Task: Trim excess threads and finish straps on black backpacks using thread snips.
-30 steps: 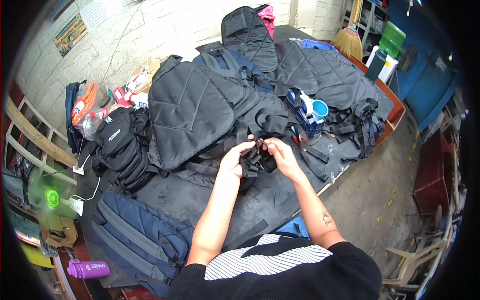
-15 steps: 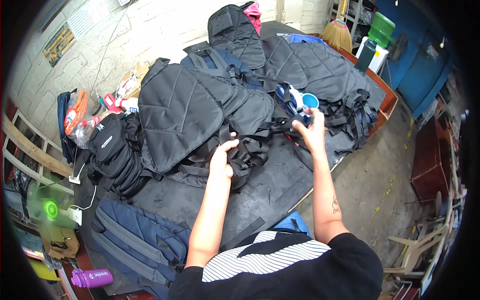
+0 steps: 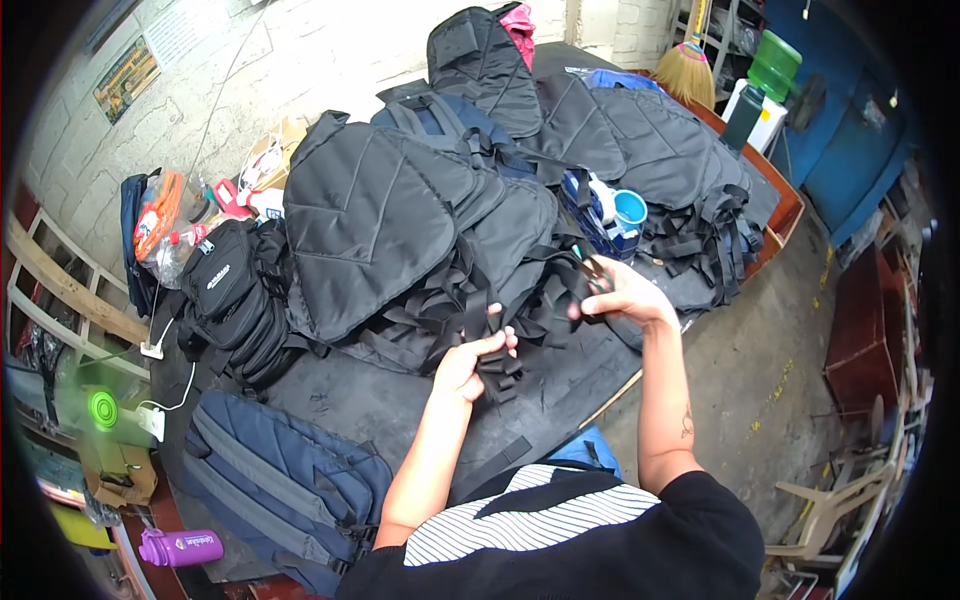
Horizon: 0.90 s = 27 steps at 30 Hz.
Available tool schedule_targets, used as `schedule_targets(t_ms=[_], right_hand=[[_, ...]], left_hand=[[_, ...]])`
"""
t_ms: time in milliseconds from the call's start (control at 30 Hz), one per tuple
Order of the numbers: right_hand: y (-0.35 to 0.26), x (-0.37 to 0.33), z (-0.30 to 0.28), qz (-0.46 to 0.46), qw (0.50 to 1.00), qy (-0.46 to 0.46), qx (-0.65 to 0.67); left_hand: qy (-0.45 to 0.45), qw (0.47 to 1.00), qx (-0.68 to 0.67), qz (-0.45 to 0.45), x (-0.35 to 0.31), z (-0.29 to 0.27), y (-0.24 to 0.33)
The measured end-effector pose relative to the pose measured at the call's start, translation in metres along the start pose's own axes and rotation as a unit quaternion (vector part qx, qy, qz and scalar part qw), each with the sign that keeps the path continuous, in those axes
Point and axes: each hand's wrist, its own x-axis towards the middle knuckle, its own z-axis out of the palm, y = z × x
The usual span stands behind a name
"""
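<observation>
A dark work table [image 3: 560,385] fills the middle, and across its far half lies a heap of black padded backpack panels [image 3: 370,210]. A navy backpack [image 3: 290,480] with grey shoulder straps lies at the table's near left. Left of the heap, a smaller black bag [image 3: 235,305] carries a short line of pale lettering. Lower left, a cardboard box [image 3: 110,490] has something dark at its opening. At the upper right, a green water jug [image 3: 773,66] sits on a white dispenser. A printed poster [image 3: 127,80] is on the white wall, its words too small to make out. Beyond the hands, a clear plastic tub [image 3: 618,243] holds a light blue cup and a white ring-shaped item. A purple bottle [image 3: 182,547] with white lettering lies on its side at the lower left. The left hand [image 3: 470,362] pinches black webbing straps [image 3: 505,375], bunched in front of the heap, between thumb and fingers. The right hand [image 3: 635,295], beside them and near the tub, has bent fingers; blur there hides what, if anything, it grips.
</observation>
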Motion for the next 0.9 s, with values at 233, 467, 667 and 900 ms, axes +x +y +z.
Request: schedule_targets(t_ms=[233, 467, 667, 900], right_hand=[[0.031, 0.039, 0.034, -0.048, 0.941, -0.012, 0.335], [0.019, 0.029, 0.04, 0.035, 0.973, -0.057, 0.221], [0.021, 0.027, 0.041, 0.012, 0.984, 0.013, 0.18], [0.026, 0.031, 0.054, -0.061, 0.987, 0.152, 0.0]], left_hand=[[0.053, 0.995, 0.075, 0.025, 0.025, 0.009, -0.006], [-0.032, 0.997, -0.001, -0.073, 0.04, 0.015, 0.003], [-0.033, 0.998, 0.045, 0.024, 0.052, 0.021, 0.004], [0.074, 0.973, 0.107, 0.192, 0.044, 0.028, 0.006]])
